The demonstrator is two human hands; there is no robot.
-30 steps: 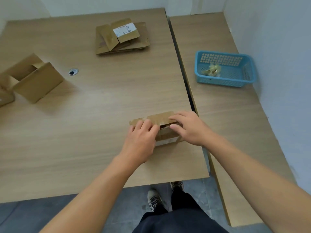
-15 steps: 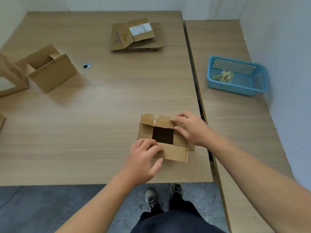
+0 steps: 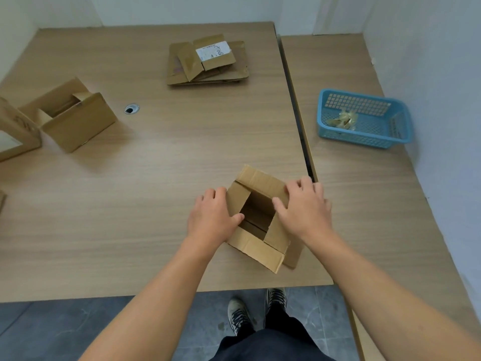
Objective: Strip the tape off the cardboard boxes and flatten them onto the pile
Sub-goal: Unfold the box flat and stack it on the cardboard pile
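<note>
**Small box held by both hands at the near table edge**

Head view: a small cardboard box (image 3: 256, 247) is seen standing on the table (image 3: 156, 178) near its near right corner, its four flaps opened out. Its left flap is gripped by the left hand (image 3: 212, 217), thumb inside and fingers curled outside. Its right flap is clasped by the right hand (image 3: 304, 212), fingers laid over the far corner and thumb at the opening. The pile of flattened boxes (image 3: 208, 63) is seen far off, an open box (image 3: 75, 118) at the left, and a blue basket (image 3: 356, 138) holding tape scraps (image 3: 343, 121) at the right
</note>
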